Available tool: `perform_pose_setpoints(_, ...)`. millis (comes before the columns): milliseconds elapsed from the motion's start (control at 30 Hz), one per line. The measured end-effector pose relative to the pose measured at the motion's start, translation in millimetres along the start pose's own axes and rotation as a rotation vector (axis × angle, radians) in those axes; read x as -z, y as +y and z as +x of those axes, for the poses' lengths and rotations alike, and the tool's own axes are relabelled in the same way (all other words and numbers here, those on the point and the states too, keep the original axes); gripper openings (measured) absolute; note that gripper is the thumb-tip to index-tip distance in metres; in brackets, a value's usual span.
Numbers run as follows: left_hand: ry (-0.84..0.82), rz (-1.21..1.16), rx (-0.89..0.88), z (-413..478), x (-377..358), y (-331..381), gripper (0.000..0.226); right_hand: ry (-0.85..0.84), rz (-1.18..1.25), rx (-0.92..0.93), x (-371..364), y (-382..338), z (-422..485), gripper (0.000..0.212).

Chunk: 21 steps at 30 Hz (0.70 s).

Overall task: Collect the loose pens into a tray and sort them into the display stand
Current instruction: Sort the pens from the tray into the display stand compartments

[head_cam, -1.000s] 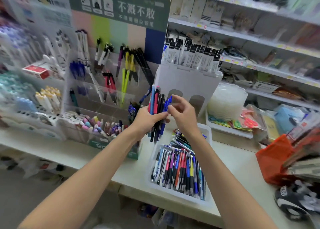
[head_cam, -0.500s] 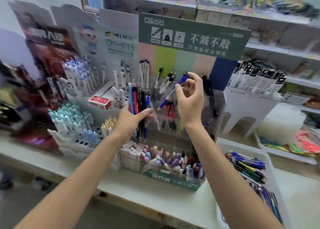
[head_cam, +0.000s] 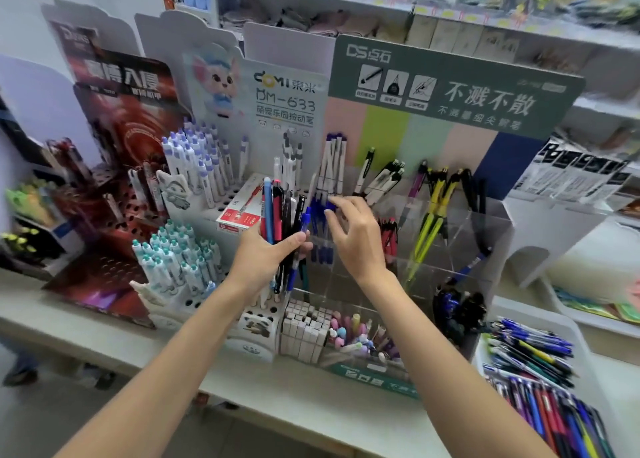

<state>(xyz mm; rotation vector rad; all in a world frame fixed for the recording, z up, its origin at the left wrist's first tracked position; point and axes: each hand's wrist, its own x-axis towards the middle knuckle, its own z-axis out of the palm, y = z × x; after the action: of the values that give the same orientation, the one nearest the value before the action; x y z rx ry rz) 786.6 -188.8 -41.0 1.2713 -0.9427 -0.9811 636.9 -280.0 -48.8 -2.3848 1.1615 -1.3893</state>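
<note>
Left hand point(head_cam: 256, 260) gripped a bundle of slim plastic pens point(head_cam: 277, 211) upright before the clear acrylic stand point(head_cam: 457, 225). Right hand point(head_cam: 358, 243) had fingers apart at the stand, seemingly empty (blur). Others lay in the white tray point(head_cam: 554, 317).

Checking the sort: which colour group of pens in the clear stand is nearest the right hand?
The dark blue pens, just by the fingertips of the right hand. The red pens and yellow pens stand farther right.

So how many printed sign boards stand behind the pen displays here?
3: a red board at the left, a pale board with a cartoon mouse in the middle, a green board at the right. More may be hidden out of frame.
</note>
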Motion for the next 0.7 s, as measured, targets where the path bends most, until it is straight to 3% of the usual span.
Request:
perform_pose_setpoints(100, 0.002, -0.021, -0.018, 4.6, -2.5, 0.5, 0.022, 0.086, 0.090, -0.055, 9.9, -8.5, 2.2, 0.030)
perform_pose_setpoints(233, -0.016, -0.036, -0.066, 9.2, -16.6, 3.7, 0.031, -0.070, 0.320, -0.151, 23.7, -28.3, 3.5, 0.026)
perform_pose_setpoints(333, -0.006, -0.052, -0.058, 12.9, -24.5, 3.1, 0.027, -0.111, 0.353, -0.195, 26.0, -31.3, 4.8, 0.028)
perform_pose_setpoints(533, 0.070, -0.121, -0.055, 19.0, -20.3, -1.1, 0.014, 0.257, 0.371, -0.254, 53.4, -18.5, 35.7, 0.024)
perform_pose_setpoints(700, 0.111, -0.140, -0.046, 20.2, -20.2, -7.6, 0.019, 0.245, 0.210, -0.071, 43.3, -19.6, 34.7, 0.027)
